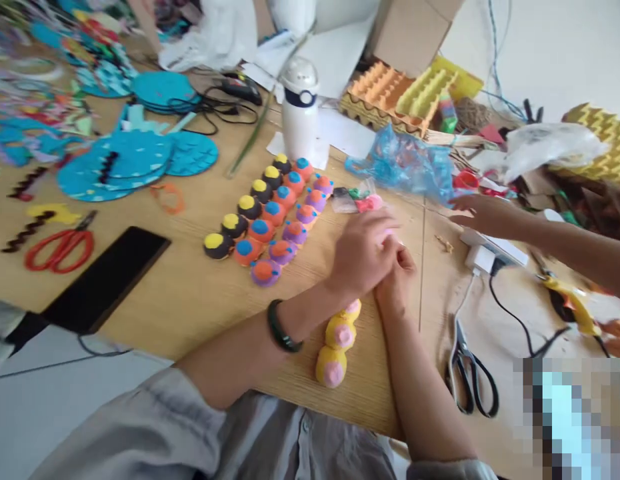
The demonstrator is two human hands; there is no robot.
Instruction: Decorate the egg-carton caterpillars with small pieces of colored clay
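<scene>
My left hand (363,253), with a dark bracelet (283,327) on its wrist, meets my right hand (397,277) above the table. Their fingers are closed together around a small bit of pink clay (389,233), mostly hidden by the fingers. Under my wrists lies a row of yellow bumps with pink discs (340,333), its far end covered by my hands. To the left are rows of painted egg-carton bumps: black with yellow tops (249,207), orange with blue tops (273,212), and purple with orange tops (294,232). Beyond my hands lies pink clay in a small bag (369,203).
Another person's arm (505,219) reaches in from the right. Around stand a white bottle (301,120), blue plastic bag (405,163), egg trays (380,97), power strip (495,248), black scissors (467,370), yellow glue gun (573,307), red scissors (60,250), black phone (107,277) and blue discs (130,157).
</scene>
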